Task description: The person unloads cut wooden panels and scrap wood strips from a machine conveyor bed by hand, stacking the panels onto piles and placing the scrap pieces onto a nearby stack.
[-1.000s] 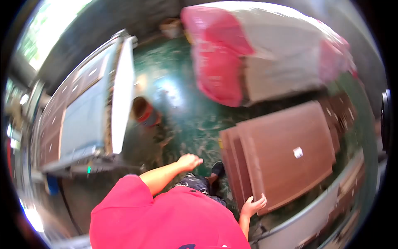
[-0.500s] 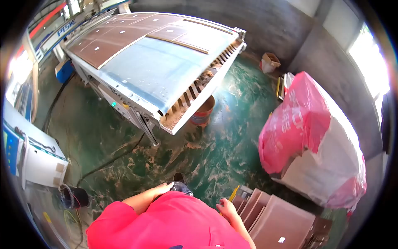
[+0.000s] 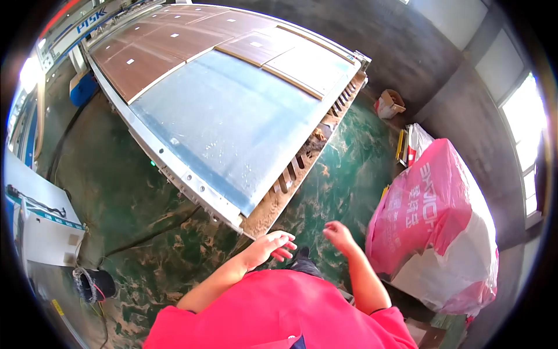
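My left hand is held out in front of my red shirt, near the close corner of the machine table. Its fingers are spread and nothing is in them. To the right, above the green floor, my right hand is raised with loosely bent fingers and no object visible in it. Neither hand appears to touch the table. Brown panels with small white labels cover the table's far left part. Narrow strips edge a brown piece and a pale piece farther back.
A large pink and white plastic bag stands at my right. Sawdust lies along the slotted table edge. A white cabinet and a black bucket are at the left, with a cable on the floor. A small bin sits by the wall.
I have moved nearer to the table and turned slightly left. Both hands have come up in front of me. The stacked brown panels at lower right have mostly left the view.
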`<action>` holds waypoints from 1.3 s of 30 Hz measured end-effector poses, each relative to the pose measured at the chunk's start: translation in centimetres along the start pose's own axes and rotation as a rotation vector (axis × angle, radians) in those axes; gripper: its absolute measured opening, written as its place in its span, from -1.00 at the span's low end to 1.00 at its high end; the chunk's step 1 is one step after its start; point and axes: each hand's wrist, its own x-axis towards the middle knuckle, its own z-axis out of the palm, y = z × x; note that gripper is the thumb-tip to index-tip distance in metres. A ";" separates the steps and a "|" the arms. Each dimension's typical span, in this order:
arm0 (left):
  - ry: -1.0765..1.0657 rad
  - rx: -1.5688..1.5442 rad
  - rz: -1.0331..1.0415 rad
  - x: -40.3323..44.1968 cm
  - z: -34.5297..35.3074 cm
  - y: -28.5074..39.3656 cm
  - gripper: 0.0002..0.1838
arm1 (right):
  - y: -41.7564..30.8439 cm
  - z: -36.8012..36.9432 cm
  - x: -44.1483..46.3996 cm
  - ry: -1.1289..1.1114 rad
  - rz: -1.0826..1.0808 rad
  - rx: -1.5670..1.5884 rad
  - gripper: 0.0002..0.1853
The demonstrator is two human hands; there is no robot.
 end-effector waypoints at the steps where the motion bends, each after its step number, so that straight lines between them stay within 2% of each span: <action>1: 0.033 -0.018 -0.008 0.6 -0.1 1.2 -0.52 | -0.6 -1.9 3.5 0.018 -0.022 -0.004 -0.63; 6: 0.120 -0.128 0.004 6.8 -2.1 5.2 -0.57 | -9.6 -10.9 21.0 0.101 -0.190 0.024 -0.64; 8: 0.189 -0.201 -0.010 10.5 -2.4 7.8 -0.55 | -14.7 -14.3 29.0 0.176 -0.326 -0.121 -0.62; 10: 0.296 -0.268 0.014 14.9 -2.9 9.7 -0.53 | -19.8 -17.0 38.6 0.192 -0.473 -0.070 -0.63; 11: 0.301 -0.280 0.051 17.3 -3.9 10.8 -0.55 | -22.1 -18.3 44.8 0.239 -0.520 -0.191 -0.60; 14: 0.627 -0.308 0.235 24.9 -4.2 13.7 -0.57 | -29.6 -21.0 56.7 0.396 -0.679 -0.451 -0.50; 16: 0.711 -0.297 0.276 28.6 -4.7 16.6 -0.57 | -34.1 -22.6 61.8 0.451 -0.631 -0.688 -0.43; 20: 0.885 -0.241 0.369 34.5 -5.7 24.4 -0.50 | -37.0 -24.5 71.7 0.367 -0.398 -0.763 -0.34; 22: 0.958 -0.214 0.387 37.7 -7.4 26.0 -0.45 | -38.2 -25.0 73.3 0.172 -0.366 -0.854 -0.29; 23: 0.955 -0.221 0.393 39.4 -8.9 26.2 -0.34 | -38.5 -24.6 74.1 0.179 -0.401 -0.838 -0.29; 26: 1.037 -0.134 0.367 44.8 -11.7 27.3 -0.27 | -37.5 -24.8 75.8 0.229 -0.474 -0.792 -0.30; 29: 1.018 -0.214 0.365 49.2 -11.7 28.6 -0.28 | -35.6 -24.9 76.4 0.361 -0.604 -0.697 -0.35; 31: 1.121 -0.141 0.450 50.8 -11.1 28.3 -0.31 | -34.4 -25.5 76.4 0.274 -0.606 -0.559 -0.36; 32: 1.181 -0.097 0.491 51.2 -10.8 27.9 -0.33 | -33.7 -25.7 75.4 0.279 -0.691 -0.504 -0.38; 33: 1.219 -0.162 0.550 51.1 -10.1 28.0 -0.45 | -32.7 -25.7 74.9 0.315 -0.779 -0.431 -0.39; 34: 1.254 -0.083 0.554 50.9 -9.9 27.6 -0.48 | -32.1 -25.7 73.9 0.311 -0.794 -0.382 -0.40; 36: 1.327 0.071 0.536 50.4 -9.0 26.0 -0.53 | -31.4 -26.0 71.2 0.278 -0.732 -0.337 -0.42; 38: 1.391 0.120 0.479 49.8 -6.8 24.9 -0.57 | -29.7 -26.0 70.1 0.242 -0.662 -0.132 -0.42; 39: 1.415 0.141 0.444 49.5 -5.9 24.9 -0.59 | -29.8 -26.2 69.5 0.210 -0.648 -0.150 -0.43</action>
